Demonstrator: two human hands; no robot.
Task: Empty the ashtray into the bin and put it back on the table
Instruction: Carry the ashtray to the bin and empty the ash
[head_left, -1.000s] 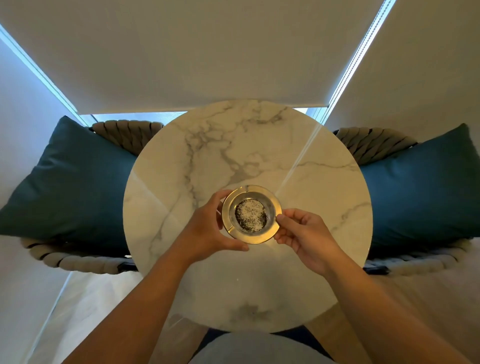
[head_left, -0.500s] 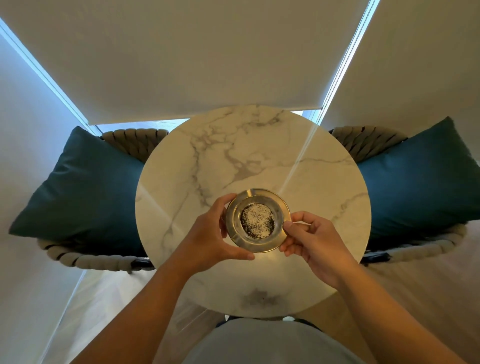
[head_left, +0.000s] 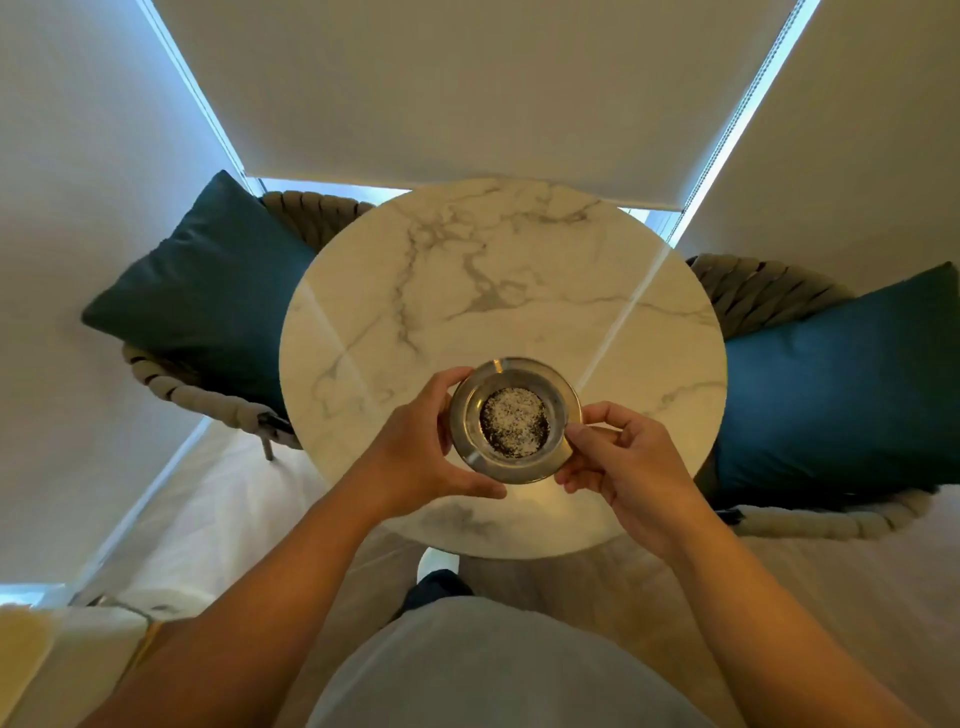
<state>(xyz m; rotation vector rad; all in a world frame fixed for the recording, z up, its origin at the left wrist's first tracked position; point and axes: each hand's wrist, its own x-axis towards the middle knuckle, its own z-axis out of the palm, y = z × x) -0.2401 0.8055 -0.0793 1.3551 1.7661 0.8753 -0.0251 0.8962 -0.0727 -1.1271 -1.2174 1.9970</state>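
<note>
A round brass-coloured metal ashtray (head_left: 470, 410) with grey and black ash in its bowl is held level above the near half of a round white marble table (head_left: 498, 291). My left hand (head_left: 421, 452) grips its left rim, thumb curled under the near edge. My right hand (head_left: 618, 457) pinches its right rim with the fingertips. No bin is in view.
Two rope-woven chairs flank the table, each with a dark teal cushion: the left cushion (head_left: 208, 291), the right cushion (head_left: 841, 384). Drawn white roller blinds (head_left: 467, 83) hang behind. A pale sofa arm (head_left: 47, 654) sits at the lower left. A foot shows under the table's near edge.
The ashtray has risen off the table in both hands and come toward me. The view has pulled back, so the table looks smaller and farther away.
</note>
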